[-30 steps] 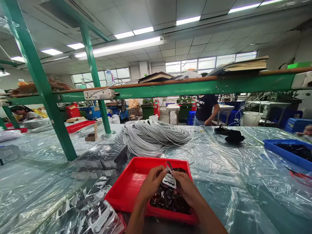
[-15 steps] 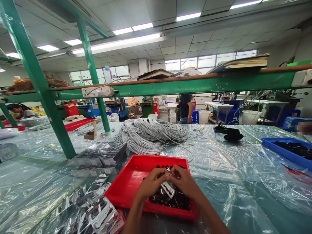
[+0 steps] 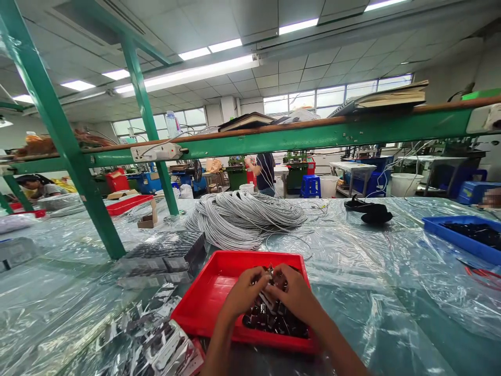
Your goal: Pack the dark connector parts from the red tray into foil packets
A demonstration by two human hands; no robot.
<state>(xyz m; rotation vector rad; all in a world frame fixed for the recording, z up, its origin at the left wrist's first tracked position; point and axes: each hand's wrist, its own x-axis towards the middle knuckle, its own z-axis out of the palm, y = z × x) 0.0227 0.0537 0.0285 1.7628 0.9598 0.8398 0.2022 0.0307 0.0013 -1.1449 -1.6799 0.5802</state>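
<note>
Above the right part of a red plastic tray [image 3: 203, 300], my left hand [image 3: 242, 292] and my right hand [image 3: 295, 292] meet with bent fingers. Both pinch a small white and silver piece [image 3: 266, 301], partly hidden by the fingers; its exact kind cannot be made out. Beneath the hands, many small shiny black parts [image 3: 274, 322] fill that side of the tray. Left of the tray lies a heap of flat white-and-dark pieces in clear wrapping [image 3: 156, 344].
Behind the tray lies a big coil of grey cable [image 3: 242, 219]. Stacked wrapped packs [image 3: 164, 256] stand by a green post [image 3: 84, 198]. A black cloth item [image 3: 373, 214] and a blue tray [image 3: 465, 237] are to the right. A person [image 3: 266, 172] stands in the background.
The white piece has turned between my fingers and shows less of itself. My hands stay over the tray. The person in the background has moved left.
</note>
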